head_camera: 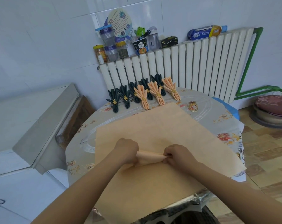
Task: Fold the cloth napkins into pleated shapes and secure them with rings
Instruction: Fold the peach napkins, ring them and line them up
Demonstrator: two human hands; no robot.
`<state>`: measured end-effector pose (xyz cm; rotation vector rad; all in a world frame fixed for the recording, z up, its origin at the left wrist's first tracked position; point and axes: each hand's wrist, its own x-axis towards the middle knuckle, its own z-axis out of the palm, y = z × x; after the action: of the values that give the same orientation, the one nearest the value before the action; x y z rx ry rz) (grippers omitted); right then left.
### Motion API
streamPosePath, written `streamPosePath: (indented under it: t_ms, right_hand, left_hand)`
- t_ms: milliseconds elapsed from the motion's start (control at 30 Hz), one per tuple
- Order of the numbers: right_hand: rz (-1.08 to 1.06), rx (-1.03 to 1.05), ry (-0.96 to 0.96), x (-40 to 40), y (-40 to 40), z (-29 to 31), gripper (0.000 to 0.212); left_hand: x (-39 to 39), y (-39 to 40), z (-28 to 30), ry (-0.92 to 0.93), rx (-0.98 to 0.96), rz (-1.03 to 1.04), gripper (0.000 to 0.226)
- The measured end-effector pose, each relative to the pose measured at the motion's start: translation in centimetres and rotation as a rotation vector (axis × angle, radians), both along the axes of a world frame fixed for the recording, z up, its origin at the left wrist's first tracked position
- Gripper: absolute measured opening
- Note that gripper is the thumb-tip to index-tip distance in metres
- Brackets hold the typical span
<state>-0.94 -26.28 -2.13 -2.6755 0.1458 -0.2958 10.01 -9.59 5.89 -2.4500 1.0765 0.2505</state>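
Peach cloth covers most of the round table (206, 120) in front of us: one large napkin (161, 126) spread flat, its near edge hanging over the table rim at six o'clock. At the centre of it we have gathered a raised ridge of fabric, a pleat (150, 155) running from nine to three o'clock. Our left hand (128, 149) pinches the nine o'clock end of that ridge with curled fingers, and our right hand (177, 154) pinches the three o'clock end the same way, thumb and fingertips closed on the cloth.

Toward twelve o'clock, along the far rim of the table, stand the finished pieces in a row: dark napkins (115, 101) and peach napkins (143, 97), each fanned out and cinched with a gold ring. At about one o'clock, just past the far corner of the flat napkin, lie loose gold rings (193, 107). Behind the table is a white radiator (193, 67) with jars (111, 49) on top.
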Motion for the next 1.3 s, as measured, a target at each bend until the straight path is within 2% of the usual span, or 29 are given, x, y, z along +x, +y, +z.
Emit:
streamPosePath:
  t_ms: [67,167,267,400,500,567,600,667,734,834,934,1000,1100,1234,1301]
  right_hand:
    - [-0.007,0.01,0.027,0.1,-0.1,0.0,0.022]
    - [0.006,0.04,0.036,0.1,-0.4,-0.1,0.021]
    - [-0.017,0.098,-0.004,0.0,-0.3,-0.2,0.021]
    - [-0.116,0.176,-0.033,0.5,0.3,-0.4,0.016]
    - [-0.139,0.129,-0.02,0.7,0.9,-0.8,0.016]
    - [-0.131,0.1,-0.011,0.7,1.0,-1.1,0.016]
    - [-0.123,0.115,-0.001,0.8,0.9,-1.1,0.015]
    - [-0.093,0.159,0.028,1.1,0.5,-0.9,0.013]
    - [-0.066,0.173,0.062,1.5,0.2,-0.7,0.01]
    - [-0.058,0.106,0.08,1.9,-0.1,-0.5,0.011]
    - [0.001,-0.291,-0.146,2.1,0.2,-0.8,0.004]
    - [0.067,-0.469,-0.234,1.4,0.7,-1.2,0.013]
    - [0.098,-0.487,-0.324,0.5,1.0,-2.0,0.017]
    - [0.125,-0.514,-0.328,0.9,0.5,-1.9,0.025]
    - [0.148,-0.517,-0.317,1.0,0.5,-1.8,0.026]
  left_hand:
    - [0.8,0.4,-0.9,0.111,-0.096,0.074,0.021]
    - [1.6,1.0,-1.8,0.268,-0.285,0.194,0.026]
    - [2.0,1.3,-2.4,0.341,-0.388,0.27,0.038]
    - [2.3,1.1,-2.7,0.368,-0.365,0.345,0.06]
    - [2.3,0.9,-2.9,0.395,-0.323,0.356,0.078]
    - [2.2,1.0,-3.0,0.383,-0.301,0.281,0.093]
    - [2.0,1.1,-3.0,0.332,-0.27,0.176,0.097]
    - [1.8,1.1,-3.2,0.216,-0.2,-0.099,0.091]
    - [1.3,1.4,-3.8,0.222,-0.132,-0.25,0.079]
    - [0.8,2.0,-5.3,0.284,-0.156,-0.243,0.063]
    - [0.4,2.1,-6.7,0.244,-0.24,-0.23,0.057]
    - [0.3,2.1,-7.4,0.24,-0.273,-0.217,0.055]
    - [0.5,2.2,-7.5,0.288,-0.32,-0.188,0.051]
    - [1.3,2.1,-7.4,0.301,-0.376,-0.174,0.046]
    - [1.4,2.1,-7.2,0.196,-0.414,-0.275,0.051]
